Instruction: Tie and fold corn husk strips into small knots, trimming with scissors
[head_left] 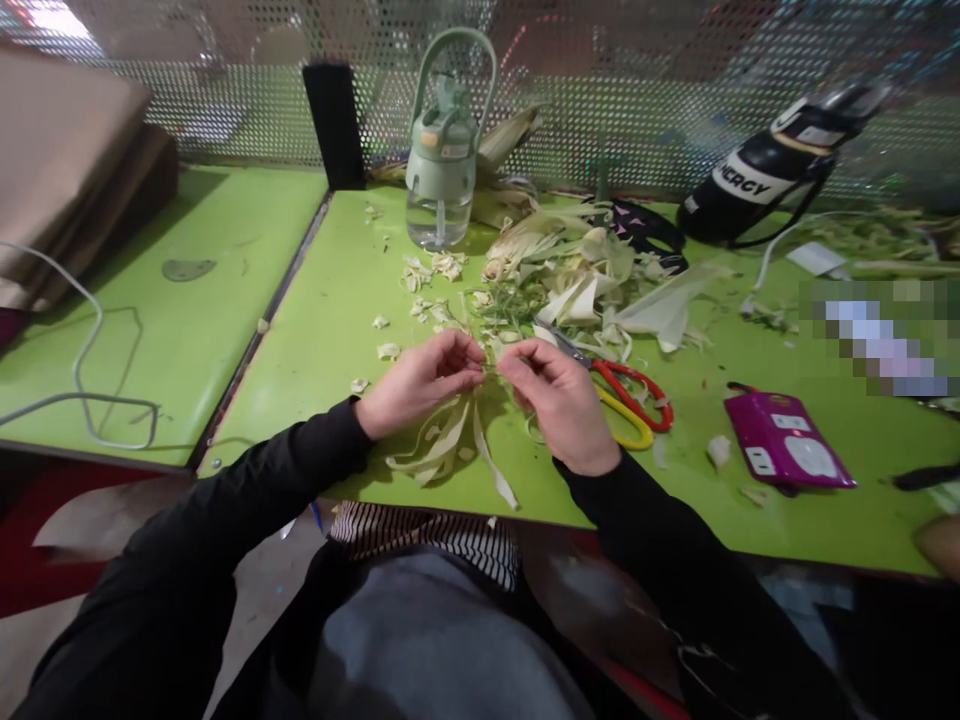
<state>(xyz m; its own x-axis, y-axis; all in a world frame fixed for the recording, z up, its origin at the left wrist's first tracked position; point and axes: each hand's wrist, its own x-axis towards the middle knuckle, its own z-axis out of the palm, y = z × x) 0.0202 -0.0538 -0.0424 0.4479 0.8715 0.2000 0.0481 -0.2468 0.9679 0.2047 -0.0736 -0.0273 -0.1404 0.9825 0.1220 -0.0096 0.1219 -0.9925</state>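
My left hand [421, 380] and my right hand [559, 400] meet over the near part of the green table [315, 330]. Both pinch the top of a bundle of pale corn-husk strips [450, 450], whose ends hang down and spread on the table in front of me. The fingers of both hands are curled together around the strips. Just right of my right hand lie scissors [626, 400] with red and yellow handles. Behind my hands is a heap of corn husks [577, 270] and small scraps [420, 290].
A pale green water bottle [444, 150] stands at the back. A black bottle [772, 170] lies at the back right. A magenta device [784, 440] lies to the right. A white cable [90, 400] loops on the left table. Perforated metal mesh [600, 110] backs the table.
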